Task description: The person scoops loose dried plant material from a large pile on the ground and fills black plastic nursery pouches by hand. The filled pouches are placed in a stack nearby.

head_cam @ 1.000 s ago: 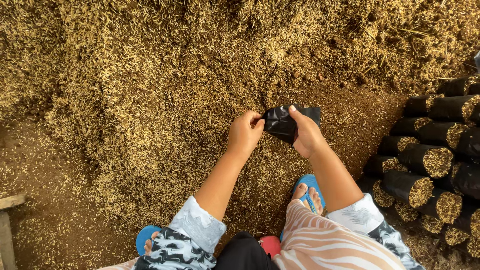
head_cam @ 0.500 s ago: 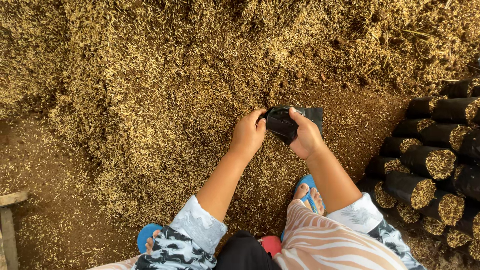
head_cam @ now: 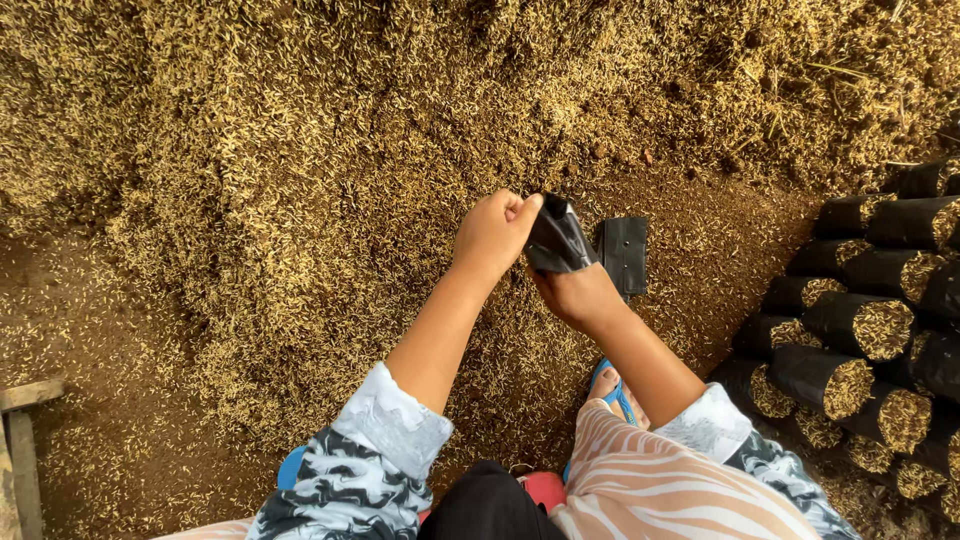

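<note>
Head view: both hands meet over the husk pile (head_cam: 300, 200), the left hand (head_cam: 492, 232) pinching one edge of a small black bag (head_cam: 556, 240) and the right hand (head_cam: 578, 295) gripping it from below. The bag stands between them, its long axis running away from the person, mouth pointing up and outward; neither hand is nearer.

Filled black bags (head_cam: 865, 330) stacked beside loose husk heap (head_cam: 250, 170).
</note>
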